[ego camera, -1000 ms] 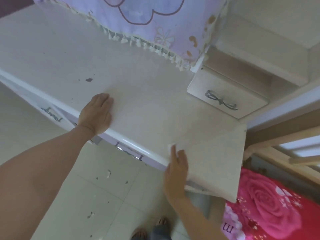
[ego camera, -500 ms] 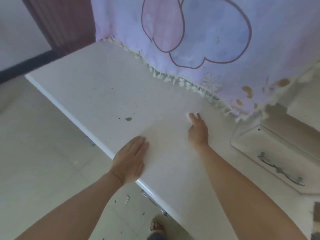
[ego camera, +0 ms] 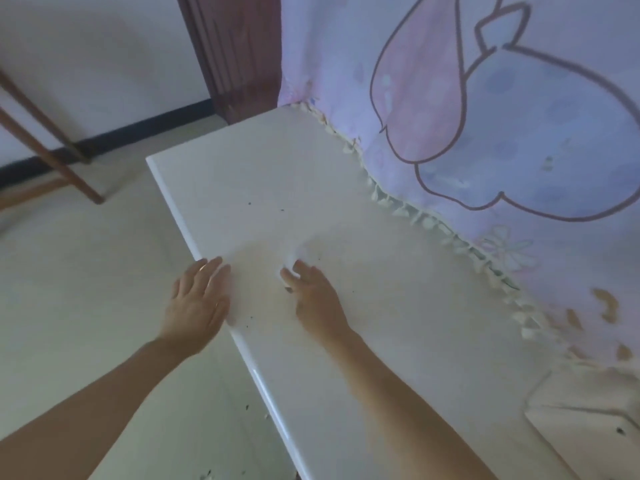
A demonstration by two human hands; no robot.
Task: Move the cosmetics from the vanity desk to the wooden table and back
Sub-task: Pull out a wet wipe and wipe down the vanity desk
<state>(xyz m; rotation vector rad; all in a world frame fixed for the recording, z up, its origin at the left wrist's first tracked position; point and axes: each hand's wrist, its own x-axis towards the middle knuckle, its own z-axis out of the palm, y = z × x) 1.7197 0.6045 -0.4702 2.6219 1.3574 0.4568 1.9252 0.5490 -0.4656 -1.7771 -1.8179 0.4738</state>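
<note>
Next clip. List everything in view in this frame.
desk: one, cream-white, centre, dark specks on top
cloth: one, lilac with pink and blue print, fringed, hanging behind desk
drawer: one, cream, lower right
wooden legs: two, brown, upper left
door frame: one, dark brown, top centre
wad: one, white, on desk at right fingertips
left hand: one, flat on desk's front edge
right hand: one, on desk, fingers touching wad

White vanity desk point(ego camera: 263, 188); lilac cartoon-print cloth point(ego camera: 485, 116).
</note>
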